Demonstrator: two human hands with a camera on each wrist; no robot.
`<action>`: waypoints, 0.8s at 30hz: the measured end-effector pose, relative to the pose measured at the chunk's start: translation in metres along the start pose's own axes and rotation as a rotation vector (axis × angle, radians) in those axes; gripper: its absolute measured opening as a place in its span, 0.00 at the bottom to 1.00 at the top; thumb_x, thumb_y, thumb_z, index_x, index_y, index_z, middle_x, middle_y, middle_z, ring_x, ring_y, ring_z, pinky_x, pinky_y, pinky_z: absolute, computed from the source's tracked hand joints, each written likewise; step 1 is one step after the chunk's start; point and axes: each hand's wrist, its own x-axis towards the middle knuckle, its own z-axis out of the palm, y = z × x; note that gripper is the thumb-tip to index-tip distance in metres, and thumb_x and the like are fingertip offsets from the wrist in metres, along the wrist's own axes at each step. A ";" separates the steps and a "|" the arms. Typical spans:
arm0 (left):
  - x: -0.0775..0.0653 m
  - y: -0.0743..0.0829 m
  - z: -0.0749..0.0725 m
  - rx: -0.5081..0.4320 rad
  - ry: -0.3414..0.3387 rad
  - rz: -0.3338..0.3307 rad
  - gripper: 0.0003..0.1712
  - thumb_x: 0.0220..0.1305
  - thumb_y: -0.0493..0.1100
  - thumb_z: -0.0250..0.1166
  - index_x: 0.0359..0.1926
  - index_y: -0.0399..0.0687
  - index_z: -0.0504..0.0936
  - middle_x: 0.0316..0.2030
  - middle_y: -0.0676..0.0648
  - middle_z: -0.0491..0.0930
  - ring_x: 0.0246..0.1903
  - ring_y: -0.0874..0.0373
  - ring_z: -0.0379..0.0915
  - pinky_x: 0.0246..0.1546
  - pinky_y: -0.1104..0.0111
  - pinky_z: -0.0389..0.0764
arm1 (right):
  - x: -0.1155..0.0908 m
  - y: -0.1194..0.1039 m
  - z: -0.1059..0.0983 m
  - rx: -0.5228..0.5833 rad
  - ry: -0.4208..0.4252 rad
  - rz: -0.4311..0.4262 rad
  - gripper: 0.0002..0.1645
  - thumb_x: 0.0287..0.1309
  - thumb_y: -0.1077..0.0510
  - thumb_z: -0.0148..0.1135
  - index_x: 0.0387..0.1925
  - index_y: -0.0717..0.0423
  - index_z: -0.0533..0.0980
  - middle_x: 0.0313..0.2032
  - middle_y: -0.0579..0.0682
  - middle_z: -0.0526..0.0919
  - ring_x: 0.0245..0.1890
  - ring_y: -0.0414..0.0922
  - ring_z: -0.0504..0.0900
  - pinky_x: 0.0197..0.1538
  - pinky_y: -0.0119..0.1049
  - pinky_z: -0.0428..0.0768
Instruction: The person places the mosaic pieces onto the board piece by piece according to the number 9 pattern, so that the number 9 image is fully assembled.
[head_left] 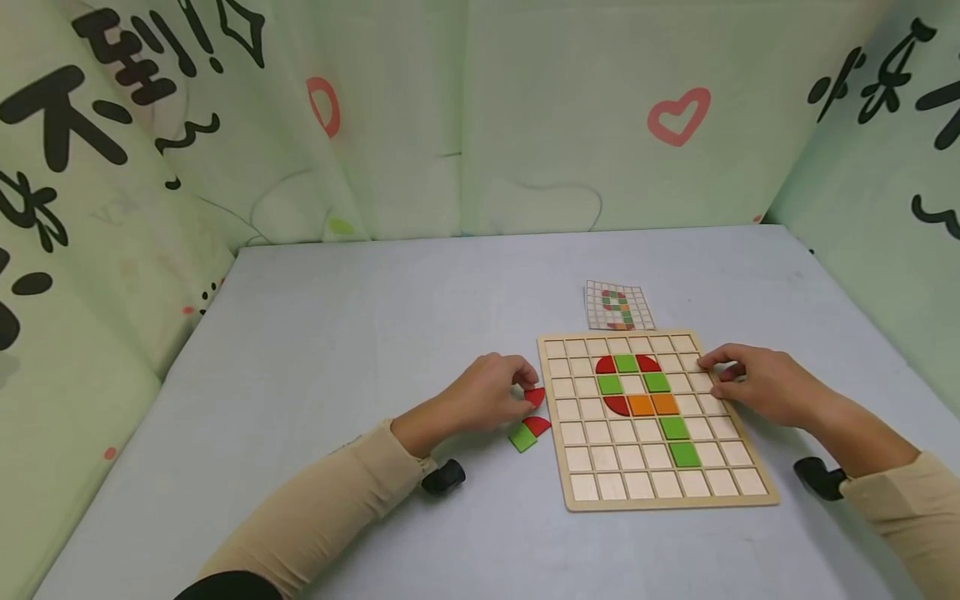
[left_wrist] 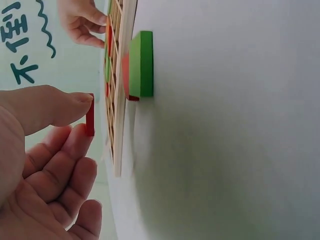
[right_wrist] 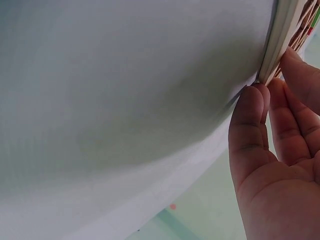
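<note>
My left hand (head_left: 491, 390) pinches a red quarter-circle tile (left_wrist: 90, 115) between thumb and index finger, just left of the wooden grid board (head_left: 592, 505). Below that hand, another red tile (head_left: 537, 425) and a green square tile (head_left: 522, 438) lie together on the table near the board's left edge. Red, green and orange tiles fill several cells, among them an orange square (head_left: 641, 405) and a green square (head_left: 684, 455) lower down. With the thumb on top and fingers against the side, my right hand (head_left: 772, 385) grips the board's right edge.
Behind the board's back edge lies a pattern card (head_left: 618, 306) printed with a grid and coloured shapes. The pale table (head_left: 360, 333) is bordered by light green curtains (head_left: 555, 125) at the back and sides.
</note>
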 end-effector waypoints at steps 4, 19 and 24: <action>0.002 0.007 0.002 -0.012 -0.002 0.041 0.14 0.62 0.41 0.72 0.47 0.45 0.82 0.41 0.54 0.83 0.45 0.60 0.70 0.45 0.73 0.73 | 0.000 0.000 0.000 0.003 -0.005 0.009 0.22 0.61 0.61 0.66 0.55 0.66 0.74 0.44 0.67 0.80 0.46 0.63 0.77 0.44 0.54 0.76; 0.009 0.038 0.014 0.054 -0.018 0.170 0.13 0.63 0.42 0.71 0.48 0.47 0.83 0.41 0.57 0.83 0.45 0.63 0.71 0.51 0.76 0.69 | 0.000 0.000 0.000 0.001 -0.006 0.012 0.23 0.61 0.61 0.66 0.55 0.66 0.74 0.44 0.67 0.80 0.46 0.64 0.76 0.44 0.55 0.75; 0.011 0.043 0.018 0.065 -0.021 0.203 0.13 0.64 0.42 0.70 0.48 0.46 0.83 0.41 0.57 0.84 0.44 0.64 0.71 0.51 0.76 0.68 | 0.000 0.001 0.000 0.002 -0.005 0.008 0.23 0.61 0.61 0.66 0.55 0.66 0.74 0.43 0.66 0.80 0.45 0.63 0.76 0.44 0.54 0.75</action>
